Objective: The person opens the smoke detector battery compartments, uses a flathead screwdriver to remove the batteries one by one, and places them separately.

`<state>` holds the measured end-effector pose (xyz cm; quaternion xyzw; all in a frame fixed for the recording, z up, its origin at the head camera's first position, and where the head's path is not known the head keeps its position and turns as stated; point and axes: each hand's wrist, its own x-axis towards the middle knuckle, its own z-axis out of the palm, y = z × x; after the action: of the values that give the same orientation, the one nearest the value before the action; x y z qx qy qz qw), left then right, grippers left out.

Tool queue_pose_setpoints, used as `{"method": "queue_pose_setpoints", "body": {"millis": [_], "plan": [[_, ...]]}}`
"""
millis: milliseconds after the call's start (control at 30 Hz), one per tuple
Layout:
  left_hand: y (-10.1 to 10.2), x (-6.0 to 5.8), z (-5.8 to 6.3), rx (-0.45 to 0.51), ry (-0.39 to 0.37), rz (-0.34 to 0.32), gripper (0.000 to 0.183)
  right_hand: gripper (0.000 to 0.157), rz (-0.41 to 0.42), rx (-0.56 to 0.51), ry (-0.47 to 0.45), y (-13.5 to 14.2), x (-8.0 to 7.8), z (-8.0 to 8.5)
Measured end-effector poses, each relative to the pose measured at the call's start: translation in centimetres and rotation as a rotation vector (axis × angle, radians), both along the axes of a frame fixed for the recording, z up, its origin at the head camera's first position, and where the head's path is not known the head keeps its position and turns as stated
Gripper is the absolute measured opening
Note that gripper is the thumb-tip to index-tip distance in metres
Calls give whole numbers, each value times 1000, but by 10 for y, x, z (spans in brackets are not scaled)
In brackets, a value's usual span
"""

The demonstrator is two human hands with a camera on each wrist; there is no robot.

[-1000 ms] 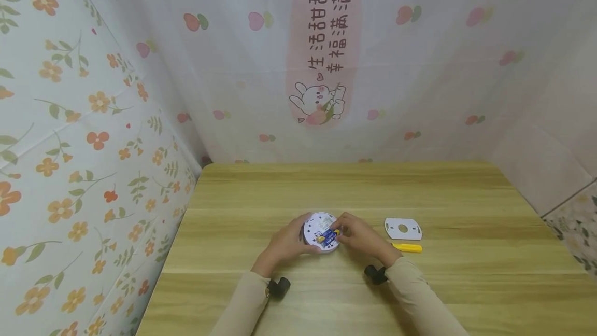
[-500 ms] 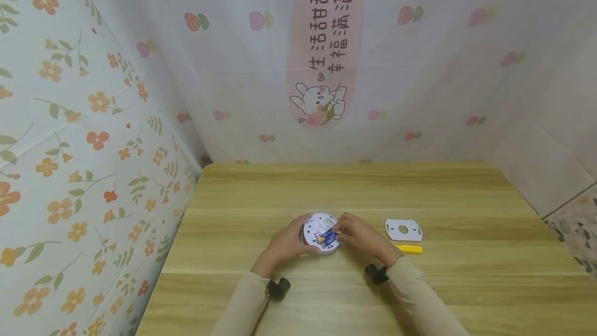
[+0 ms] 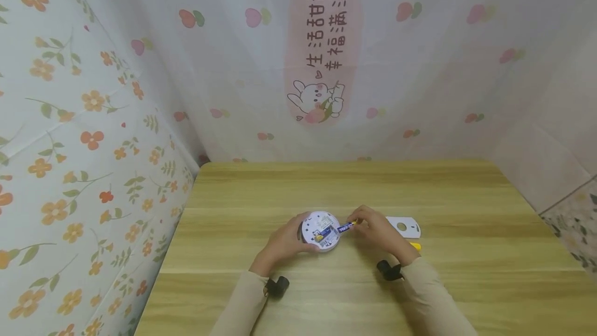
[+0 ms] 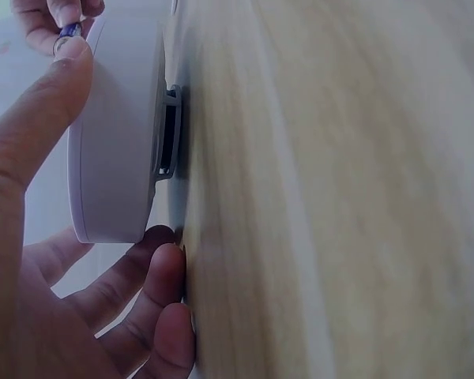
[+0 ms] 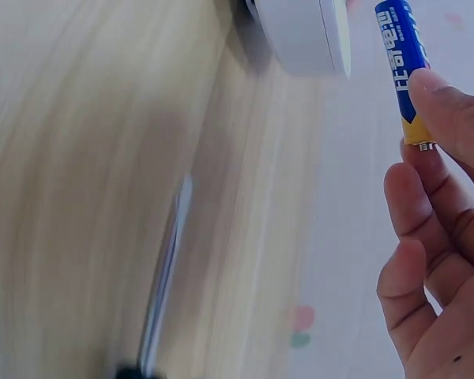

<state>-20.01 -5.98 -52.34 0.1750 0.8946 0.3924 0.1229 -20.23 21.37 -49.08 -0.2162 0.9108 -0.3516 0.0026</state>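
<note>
In the head view my left hand [image 3: 285, 240] grips the edge of a round white smoke alarm [image 3: 312, 224], its battery side facing up. The left wrist view shows the thumb along the alarm's near side and fingers beneath its edge. One blue and yellow battery [image 3: 322, 235] lies in the open compartment, with a bare slot beside it. My right hand [image 3: 377, 229] pinches another blue battery [image 3: 346, 227] between thumb and fingers, just right of the alarm. Close up in the right wrist view, that battery [image 5: 402, 63] is apart from the alarm, its yellow end and metal tip toward the fingers.
A white mounting plate [image 3: 410, 226] with a centre hole lies behind the right hand, partly covered by it. Beside it lies a screwdriver, its yellow handle [image 3: 415, 246] partly hidden and its metal shaft [image 5: 166, 268] visible in the right wrist view. The wooden table [image 3: 261, 185] meets a curtain behind.
My right hand has drawn one battery out of the alarm's compartment and moved right with it. The left hand keeps its grip on the alarm. The head view has shifted slightly.
</note>
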Motion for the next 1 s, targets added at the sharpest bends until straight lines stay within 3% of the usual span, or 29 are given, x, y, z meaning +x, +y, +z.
{"method": "queue_pose_setpoints", "body": {"millis": [467, 1000], "plan": [[0, -1, -1, -20, -6, -4, 98, 10, -69, 47, -1, 39, 11, 8], [2, -1, -3, -21, -24, 9, 100, 8, -82, 22, 53, 61, 28, -17]]}}
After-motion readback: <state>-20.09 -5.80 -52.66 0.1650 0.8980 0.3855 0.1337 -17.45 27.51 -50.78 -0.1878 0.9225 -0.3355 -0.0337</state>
